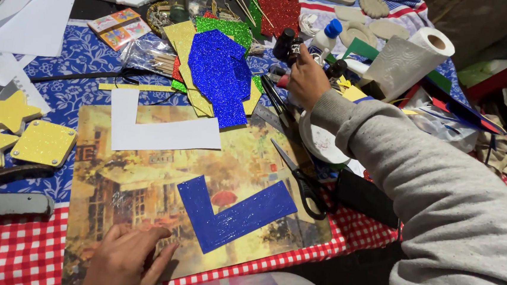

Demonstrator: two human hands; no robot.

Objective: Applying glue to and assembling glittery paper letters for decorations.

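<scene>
**A:** Start with the right hand (307,76). What is it doing?

**B:** It reaches out to about one o'clock across the table, grey sleeve (417,189) trailing back to the lower right. The fingers are curled among a cluster of small dark bottles (288,44); whether they actually grip one, I cannot tell. A white glue bottle with a blue cap (325,35) stands just beside them, toward one o'clock.

**A:** And the left hand (126,258)?

**B:** Flat and open, fingers spread, pressing on the near edge of a painted street-scene board (144,176) at about seven o'clock.

**A:** What lies on that board?

**B:** A blue glitter L-shape (233,215) up and to the right of the left hand, not touching it. Above it, at eleven o'clock, a white paper L-shape (147,130).

**A:** Further out?

**B:** Black-handled scissors (304,179) lie at the board's right edge, below the right wrist. A stack of glitter sheets, blue on top (219,74), sits at twelve o'clock. A paper towel roll (411,58) rests at two o'clock. Yellow glitter stars (6,113) lie at nine o'clock.
</scene>
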